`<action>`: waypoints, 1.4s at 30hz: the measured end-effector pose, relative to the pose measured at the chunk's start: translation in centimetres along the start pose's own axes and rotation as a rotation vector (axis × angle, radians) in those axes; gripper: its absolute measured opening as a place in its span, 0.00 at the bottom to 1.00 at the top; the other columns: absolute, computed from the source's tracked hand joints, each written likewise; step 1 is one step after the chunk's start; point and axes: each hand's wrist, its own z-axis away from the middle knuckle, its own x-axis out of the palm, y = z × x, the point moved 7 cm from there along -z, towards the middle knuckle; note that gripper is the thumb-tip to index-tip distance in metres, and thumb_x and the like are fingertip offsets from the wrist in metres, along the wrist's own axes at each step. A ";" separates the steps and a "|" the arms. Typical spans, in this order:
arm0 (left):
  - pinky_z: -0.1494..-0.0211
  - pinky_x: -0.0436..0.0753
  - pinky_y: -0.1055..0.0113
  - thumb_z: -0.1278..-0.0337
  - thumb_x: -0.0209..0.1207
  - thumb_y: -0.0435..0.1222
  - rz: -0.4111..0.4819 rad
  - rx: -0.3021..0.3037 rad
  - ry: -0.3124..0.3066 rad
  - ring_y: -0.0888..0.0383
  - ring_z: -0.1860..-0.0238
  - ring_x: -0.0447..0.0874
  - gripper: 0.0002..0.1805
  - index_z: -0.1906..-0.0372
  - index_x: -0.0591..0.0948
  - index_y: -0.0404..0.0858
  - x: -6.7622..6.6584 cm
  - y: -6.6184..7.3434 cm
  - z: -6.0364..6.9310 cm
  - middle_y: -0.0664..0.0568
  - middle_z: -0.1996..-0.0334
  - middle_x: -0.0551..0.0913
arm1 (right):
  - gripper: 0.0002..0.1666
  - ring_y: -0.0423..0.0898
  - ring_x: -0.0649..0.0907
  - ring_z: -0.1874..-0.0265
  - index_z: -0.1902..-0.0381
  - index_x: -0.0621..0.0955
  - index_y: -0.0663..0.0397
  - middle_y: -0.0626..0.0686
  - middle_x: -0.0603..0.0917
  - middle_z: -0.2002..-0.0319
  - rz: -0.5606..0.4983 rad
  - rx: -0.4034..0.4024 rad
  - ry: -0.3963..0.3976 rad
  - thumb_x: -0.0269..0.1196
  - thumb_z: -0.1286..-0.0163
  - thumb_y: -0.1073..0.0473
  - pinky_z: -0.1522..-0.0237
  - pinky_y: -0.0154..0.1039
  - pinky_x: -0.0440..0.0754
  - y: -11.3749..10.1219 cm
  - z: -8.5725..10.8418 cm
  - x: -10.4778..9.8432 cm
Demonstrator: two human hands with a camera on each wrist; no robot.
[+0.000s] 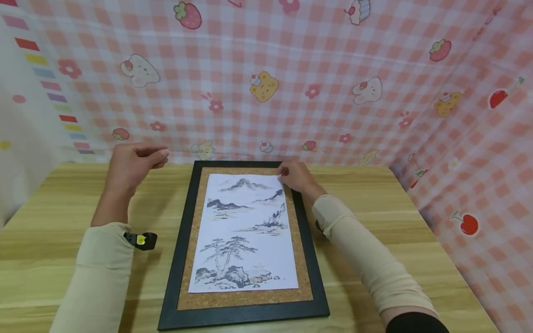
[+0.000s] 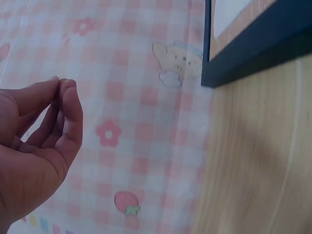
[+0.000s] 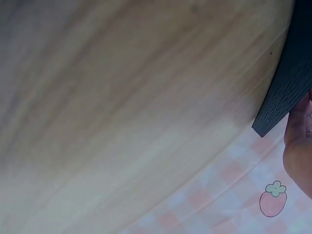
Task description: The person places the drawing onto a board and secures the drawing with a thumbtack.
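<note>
A white sheet with an ink landscape print (image 1: 245, 226) lies on a cork board (image 1: 245, 300) in a black frame (image 1: 243, 317). My right hand (image 1: 297, 175) is at the sheet's top right corner, where its thumb and fingers pinch the paper. In the right wrist view only part of that right hand (image 3: 298, 146) shows, beside the black frame (image 3: 287, 83), and its fingertips are hidden. My left hand (image 1: 133, 164) is raised to the left of the frame, apart from it. In the left wrist view the left hand's (image 2: 44, 131) thumb and fingertips meet; whether something tiny is between them I cannot tell.
The framed board lies on a light wooden table (image 1: 366, 199), close to its back edge. A pink checked cloth (image 1: 233, 125) hangs behind the table and along its right side. A black wrist camera (image 1: 141, 240) sits at the left cuff.
</note>
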 end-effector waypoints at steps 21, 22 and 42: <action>0.55 0.86 0.68 0.32 0.64 0.35 0.176 -0.020 -0.170 0.62 0.64 0.87 0.17 0.47 0.83 0.25 6.4 1.7 -0.9 0.57 0.66 0.87 | 0.06 0.53 0.84 0.57 0.58 0.85 0.64 0.59 0.86 0.58 0.010 0.043 0.016 0.67 0.32 0.69 0.53 0.44 0.83 0.0 0.0 0.1; 0.55 0.86 0.67 0.32 0.64 0.35 0.174 -0.021 -0.182 0.62 0.64 0.87 0.17 0.47 0.83 0.25 6.8 1.7 -1.0 0.56 0.66 0.88 | 0.06 0.53 0.83 0.57 0.58 0.86 0.63 0.59 0.86 0.58 0.013 0.047 0.016 0.67 0.32 0.69 0.53 0.44 0.83 0.0 0.0 0.1; 0.49 0.85 0.61 0.31 0.62 0.31 0.182 -0.130 -0.263 0.58 0.61 0.87 0.16 0.45 0.82 0.24 12.6 1.1 -2.3 0.41 0.55 0.86 | 0.07 0.52 0.84 0.56 0.57 0.85 0.63 0.58 0.86 0.58 0.023 0.073 -0.008 0.68 0.33 0.69 0.52 0.43 0.83 0.1 -0.1 0.1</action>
